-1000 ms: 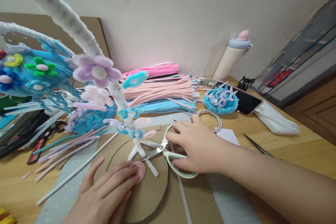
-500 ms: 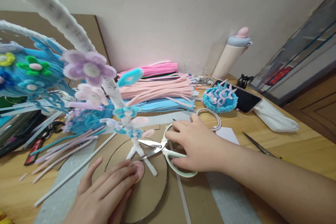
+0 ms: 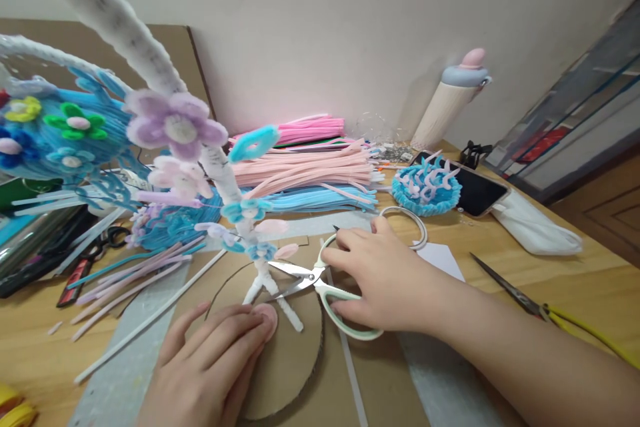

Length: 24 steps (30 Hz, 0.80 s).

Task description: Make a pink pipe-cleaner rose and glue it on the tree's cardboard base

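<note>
My right hand has its thumb and fingers in the handles of the pale green scissors, whose blades are spread near the foot of a white wrapped stem. My left hand is closed, its fingertips on a flat pink pipe-cleaner coil that they partly cover. The coil lies by the stem's splayed legs on a round cardboard disc. Fuzzy flowers line the stem, among them a large lilac flower and a small blue flower.
Bundles of pink pipe cleaners and blue pipe cleaners lie at the back. To the right are a blue fuzzy piece, a phone, a tilted bottle and yellow-handled scissors. A blue flowered bundle hangs at left.
The view has shifted slightly, so everything sits a little further right and more of the yellow-handled scissors shows. Both hands keep nearly the same pose, and the blades remain spread.
</note>
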Tool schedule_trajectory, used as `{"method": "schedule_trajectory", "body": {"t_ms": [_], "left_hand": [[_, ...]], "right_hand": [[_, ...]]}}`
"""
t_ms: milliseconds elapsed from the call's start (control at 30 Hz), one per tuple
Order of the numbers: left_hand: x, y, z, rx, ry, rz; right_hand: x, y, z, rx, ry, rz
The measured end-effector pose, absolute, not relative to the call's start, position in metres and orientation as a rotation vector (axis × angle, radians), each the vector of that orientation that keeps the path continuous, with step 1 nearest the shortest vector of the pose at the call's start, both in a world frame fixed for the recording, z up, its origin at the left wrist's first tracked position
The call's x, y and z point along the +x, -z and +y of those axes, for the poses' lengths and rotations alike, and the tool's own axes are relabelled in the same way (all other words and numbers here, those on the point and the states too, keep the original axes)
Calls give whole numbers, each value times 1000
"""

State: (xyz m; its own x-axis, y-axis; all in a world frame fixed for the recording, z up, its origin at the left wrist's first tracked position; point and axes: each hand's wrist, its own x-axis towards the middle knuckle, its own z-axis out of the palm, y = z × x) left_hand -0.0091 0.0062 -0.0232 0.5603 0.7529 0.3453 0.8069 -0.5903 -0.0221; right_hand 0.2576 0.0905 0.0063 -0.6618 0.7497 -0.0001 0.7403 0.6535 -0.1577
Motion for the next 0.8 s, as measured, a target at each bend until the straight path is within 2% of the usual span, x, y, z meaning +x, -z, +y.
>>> {"method": "schedule_trajectory", "body": {"t_ms": [533, 800], "left_hand": [[-6, 23, -5, -2655, 341, -1232], [-10, 20, -1, -2846, 464, -1563]], "right_hand": [[258, -12, 85, -1291, -252, -2810], [257, -9, 81, -1316, -232, -2782]]}}
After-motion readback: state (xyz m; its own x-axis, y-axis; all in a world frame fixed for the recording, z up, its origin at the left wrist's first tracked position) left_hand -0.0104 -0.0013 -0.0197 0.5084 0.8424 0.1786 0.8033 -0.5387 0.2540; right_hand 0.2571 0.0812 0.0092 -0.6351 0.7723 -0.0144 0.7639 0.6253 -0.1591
